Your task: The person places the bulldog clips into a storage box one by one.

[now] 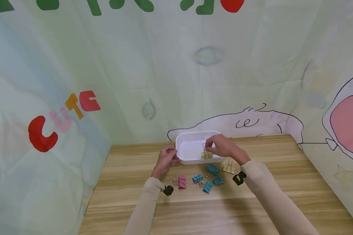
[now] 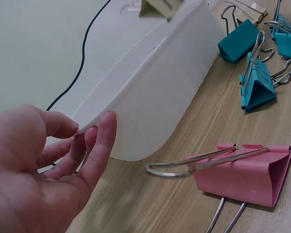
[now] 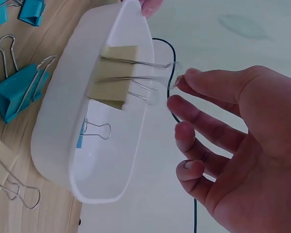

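Note:
My left hand (image 1: 166,159) pinches the left end of a white plastic tray (image 2: 165,92) by its rim, thumb above and fingers beneath. Over the tray's right part, my right hand (image 1: 222,146) holds a yellow binder clip (image 3: 117,80) by one wire handle between thumb and index finger. The clip's body hangs down within the tray's outline, its other fingers loosely bent. Inside the tray, a blue clip (image 3: 79,138) shows partly, its wire handle against the white floor. A pink binder clip (image 2: 237,172) lies on the table near my left wrist.
Several teal binder clips (image 1: 212,169) lie in a group in front of the tray. Another yellow clip (image 1: 228,169) lies to their right, below my right wrist. A printed curtain (image 1: 153,81) hangs behind the wooden table (image 1: 129,186), close to the tray's far side.

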Available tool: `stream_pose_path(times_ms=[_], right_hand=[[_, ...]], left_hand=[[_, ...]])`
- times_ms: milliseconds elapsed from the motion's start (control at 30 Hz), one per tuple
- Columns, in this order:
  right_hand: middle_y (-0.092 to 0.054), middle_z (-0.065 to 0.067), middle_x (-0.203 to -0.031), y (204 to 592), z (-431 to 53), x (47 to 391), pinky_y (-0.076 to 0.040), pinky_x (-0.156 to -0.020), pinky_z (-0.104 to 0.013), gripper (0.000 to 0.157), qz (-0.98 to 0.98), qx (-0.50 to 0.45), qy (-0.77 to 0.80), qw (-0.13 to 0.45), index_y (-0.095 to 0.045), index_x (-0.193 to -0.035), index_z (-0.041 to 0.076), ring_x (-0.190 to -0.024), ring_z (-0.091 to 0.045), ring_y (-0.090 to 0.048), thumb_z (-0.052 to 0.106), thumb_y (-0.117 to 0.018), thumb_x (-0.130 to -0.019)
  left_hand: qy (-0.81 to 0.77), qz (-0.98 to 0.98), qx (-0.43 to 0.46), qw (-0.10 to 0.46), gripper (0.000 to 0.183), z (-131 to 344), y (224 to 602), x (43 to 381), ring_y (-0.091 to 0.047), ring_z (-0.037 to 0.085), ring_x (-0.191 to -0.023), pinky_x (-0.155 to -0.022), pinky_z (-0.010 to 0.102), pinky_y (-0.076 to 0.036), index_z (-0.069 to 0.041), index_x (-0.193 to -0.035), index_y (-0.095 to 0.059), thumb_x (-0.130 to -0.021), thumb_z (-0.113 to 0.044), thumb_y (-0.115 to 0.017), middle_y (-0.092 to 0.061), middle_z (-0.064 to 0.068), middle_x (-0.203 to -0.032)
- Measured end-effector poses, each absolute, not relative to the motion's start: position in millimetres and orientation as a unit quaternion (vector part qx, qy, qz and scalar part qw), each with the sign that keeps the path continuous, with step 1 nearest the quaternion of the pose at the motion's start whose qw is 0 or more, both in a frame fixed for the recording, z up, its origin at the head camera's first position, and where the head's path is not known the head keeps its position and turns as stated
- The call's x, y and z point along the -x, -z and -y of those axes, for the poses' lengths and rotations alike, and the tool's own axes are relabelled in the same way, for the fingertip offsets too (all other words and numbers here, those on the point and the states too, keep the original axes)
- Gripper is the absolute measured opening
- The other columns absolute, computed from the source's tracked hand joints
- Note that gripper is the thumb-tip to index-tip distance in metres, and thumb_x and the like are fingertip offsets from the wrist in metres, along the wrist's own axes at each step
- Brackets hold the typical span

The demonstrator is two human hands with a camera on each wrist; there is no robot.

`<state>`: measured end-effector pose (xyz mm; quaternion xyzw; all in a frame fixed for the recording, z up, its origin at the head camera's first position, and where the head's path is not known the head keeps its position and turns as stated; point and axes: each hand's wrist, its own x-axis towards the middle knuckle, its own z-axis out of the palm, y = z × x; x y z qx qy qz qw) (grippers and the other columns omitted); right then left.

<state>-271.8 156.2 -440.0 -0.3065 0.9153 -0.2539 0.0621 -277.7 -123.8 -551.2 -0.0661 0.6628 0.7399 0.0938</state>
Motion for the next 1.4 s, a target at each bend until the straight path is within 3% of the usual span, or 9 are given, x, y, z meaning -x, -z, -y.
stream_pose_path(times_ms=[167,367,600,833,967,1100,1400], right_hand=[[-0.072,-0.001,-0.091,436.8,-149.5,278.0,-0.060,-0.073,-0.037,0.010,-0.921,0.293,0.251,0.040,-0.076,-0.100,0.006,-0.082,-0.017,-0.063,0.014,-0.070,-0.100],[-0.071,-0.003,-0.097,433.6,-150.4,277.0,-0.060,-0.072,-0.032,0.013,-0.926,0.276,0.248,0.064,-0.075,-0.105,0.010,-0.086,-0.018,-0.062,0.021,-0.071,-0.100],[-0.070,-0.005,-0.100,434.8,-161.8,271.7,-0.059,-0.075,-0.035,0.014,-0.928,0.273,0.244,0.067,-0.074,-0.105,0.009,-0.090,-0.022,-0.061,0.022,-0.072,-0.099],[-0.069,-0.004,-0.097,445.5,-185.6,262.9,-0.059,-0.074,-0.037,0.018,-0.932,0.260,0.248,0.053,-0.073,-0.105,0.007,-0.087,-0.021,-0.062,0.024,-0.072,-0.099],[-0.069,-0.008,-0.098,455.5,-202.7,256.9,-0.060,-0.077,-0.042,0.022,-0.935,0.245,0.253,0.033,-0.072,-0.108,0.004,-0.090,-0.028,-0.064,0.023,-0.074,-0.097],[-0.070,-0.016,-0.104,468.5,-220.8,252.1,-0.061,-0.079,-0.049,0.030,-0.937,0.221,0.269,0.022,-0.069,-0.114,0.000,-0.098,-0.037,-0.065,0.022,-0.076,-0.095],[-0.069,-0.024,-0.110,502.7,-251.1,238.8,-0.061,-0.085,-0.059,0.049,-0.945,0.159,0.283,0.037,-0.063,-0.124,-0.006,-0.103,-0.042,-0.065,0.028,-0.079,-0.093]], left_hand=[[-0.745,-0.657,0.063,0.096,0.033,122.0,550.9,276.4,-0.071,0.020,-0.079,-0.079,0.033,-0.068,0.016,-0.133,-0.048,-0.105,-0.001,-0.055,-0.058,0.033,-0.117],[-0.744,-0.658,0.066,0.098,0.033,121.2,550.3,275.2,-0.071,0.021,-0.080,-0.078,0.032,-0.068,0.016,-0.133,-0.048,-0.106,-0.002,-0.055,-0.059,0.032,-0.116],[-0.743,-0.659,0.070,0.097,0.035,121.5,548.4,275.3,-0.071,0.023,-0.083,-0.082,0.036,-0.067,0.016,-0.134,-0.047,-0.106,-0.002,-0.055,-0.057,0.033,-0.119],[-0.746,-0.655,0.066,0.102,0.034,122.4,546.4,275.2,-0.070,0.022,-0.080,-0.081,0.036,-0.068,0.018,-0.133,-0.046,-0.106,0.000,-0.054,-0.060,0.026,-0.109],[-0.746,-0.656,0.071,0.090,0.032,120.6,550.2,274.6,-0.070,0.026,-0.083,-0.074,0.029,-0.068,0.017,-0.131,-0.048,-0.105,0.000,-0.055,-0.057,0.033,-0.116],[-0.745,-0.657,0.073,0.087,0.032,121.1,550.0,275.3,-0.070,0.025,-0.083,-0.074,0.029,-0.068,0.017,-0.132,-0.048,-0.105,0.000,-0.055,-0.058,0.030,-0.115],[-0.743,-0.660,0.069,0.090,0.032,121.4,550.9,276.1,-0.071,0.026,-0.083,-0.076,0.031,-0.068,0.017,-0.131,-0.049,-0.105,-0.001,-0.055,-0.058,0.031,-0.115]])
